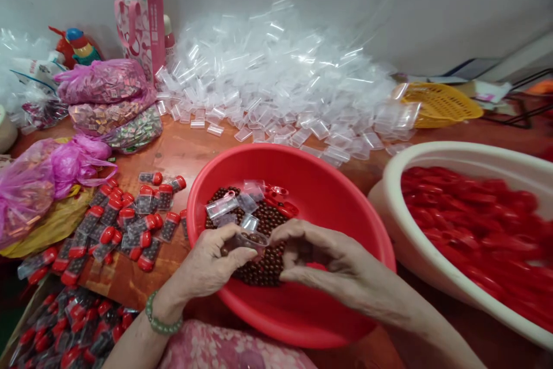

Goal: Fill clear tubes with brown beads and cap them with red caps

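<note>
My left hand (220, 257) grips a small clear plastic container (253, 239) between thumb and fingers, tilted, with brown beads inside. Close by on the right, my right hand (322, 259) is cupped, its fingertips at the container's edge. Its thumb and fingers are apart, and nothing shows between them, though the palm side is in shadow. Both hands are over a red basin (345, 213). Brown beads (270, 268) lie in the basin, along with several empty clear containers (222, 206) and some red caps (287, 208).
A white tub (391, 185) of red caps (475, 225) stands right. Clear containers (280, 81) are heaped behind. Filled red-capped containers (112, 208) lie left, more in a box (78, 323) below. Pink bags (108, 84), a gift bag (138, 29) and a yellow basket (440, 104) stand farther back.
</note>
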### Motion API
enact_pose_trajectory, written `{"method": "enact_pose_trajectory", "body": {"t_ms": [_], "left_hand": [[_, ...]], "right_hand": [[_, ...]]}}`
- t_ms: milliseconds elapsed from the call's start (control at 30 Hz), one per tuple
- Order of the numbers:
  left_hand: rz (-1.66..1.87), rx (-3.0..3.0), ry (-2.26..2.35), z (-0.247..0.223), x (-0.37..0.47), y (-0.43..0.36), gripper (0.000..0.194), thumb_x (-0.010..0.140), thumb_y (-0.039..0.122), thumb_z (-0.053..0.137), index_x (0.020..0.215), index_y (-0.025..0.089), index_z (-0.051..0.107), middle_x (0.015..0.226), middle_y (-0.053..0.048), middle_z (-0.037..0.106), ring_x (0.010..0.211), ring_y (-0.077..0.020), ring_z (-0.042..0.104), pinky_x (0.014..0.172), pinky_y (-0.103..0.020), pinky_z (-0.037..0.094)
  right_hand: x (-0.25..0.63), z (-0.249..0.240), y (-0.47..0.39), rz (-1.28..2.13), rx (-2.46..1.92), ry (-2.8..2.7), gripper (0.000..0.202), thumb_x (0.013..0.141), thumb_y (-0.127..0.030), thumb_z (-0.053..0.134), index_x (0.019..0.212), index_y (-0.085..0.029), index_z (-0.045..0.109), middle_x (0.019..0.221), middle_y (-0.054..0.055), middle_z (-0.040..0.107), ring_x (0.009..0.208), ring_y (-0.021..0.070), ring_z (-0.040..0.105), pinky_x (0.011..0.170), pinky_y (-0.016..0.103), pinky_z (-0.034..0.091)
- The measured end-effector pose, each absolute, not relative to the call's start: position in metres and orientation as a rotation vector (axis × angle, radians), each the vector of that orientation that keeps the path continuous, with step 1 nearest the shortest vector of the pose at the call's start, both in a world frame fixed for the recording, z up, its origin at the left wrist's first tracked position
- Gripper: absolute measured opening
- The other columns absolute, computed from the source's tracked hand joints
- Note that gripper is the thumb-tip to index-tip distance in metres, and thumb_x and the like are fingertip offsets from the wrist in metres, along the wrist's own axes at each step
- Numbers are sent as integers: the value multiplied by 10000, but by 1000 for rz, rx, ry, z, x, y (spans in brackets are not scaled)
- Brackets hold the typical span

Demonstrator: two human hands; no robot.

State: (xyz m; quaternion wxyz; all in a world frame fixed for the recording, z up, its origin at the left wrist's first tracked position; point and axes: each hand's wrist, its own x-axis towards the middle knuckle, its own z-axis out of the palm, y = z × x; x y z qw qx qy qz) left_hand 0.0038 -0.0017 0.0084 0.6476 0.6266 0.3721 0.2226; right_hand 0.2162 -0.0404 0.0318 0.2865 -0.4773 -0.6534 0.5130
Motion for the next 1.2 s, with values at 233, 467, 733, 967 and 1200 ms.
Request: {"method": "enact_pose_trajectory", "body": {"t_ms": [233, 467, 733, 967, 1200], "left_hand": [[493, 1695, 830, 12, 17, 0, 181, 893, 225, 551, 992, 139, 676, 955, -51, 701, 853, -152, 608, 790, -255, 450], [600, 1390, 645, 20, 16, -3, 166, 834, 172, 646, 983, 161, 719, 964, -46, 750, 850, -133, 681, 776, -205, 516], [707, 1610, 657, 21, 7, 8, 147, 869, 165, 612, 992, 155, 692, 973, -58, 742, 895, -137, 685, 832, -221, 519], [760, 1644, 736, 16, -2, 14, 161, 884, 150, 587, 1030, 170, 653, 988, -42, 723, 918, -129, 669, 849, -218, 511], [822, 1546, 831, 6, -6, 15, 144, 909, 179, 549, 1035, 187, 619, 1024, -46, 698, 931, -141, 668, 850, -238, 523]], "right_hand": [[240, 25, -49, 1090, -1501, -1903, 191, 891, -386, 582, 951, -216, 645, 919, 34, 693, 846, 174, 645, 763, 284, 515], [250, 25, -48, 1032, -1540, -1866, 201, 897, -392, 568, 907, -208, 647, 875, 24, 699, 792, 156, 647, 724, 269, 513], [258, 6, -27, 936, -1645, -1843, 190, 885, -363, 550, 893, -193, 634, 844, 35, 691, 766, 165, 631, 714, 284, 498], [257, -4, 2, 931, -1811, -2310, 114, 891, -190, 509, 913, -180, 620, 881, 55, 676, 788, 174, 625, 727, 288, 475], [206, -19, 17, 982, -1776, -2503, 242, 810, -121, 593, 1051, -137, 615, 1057, 132, 617, 856, 225, 631, 725, 327, 494]]}}
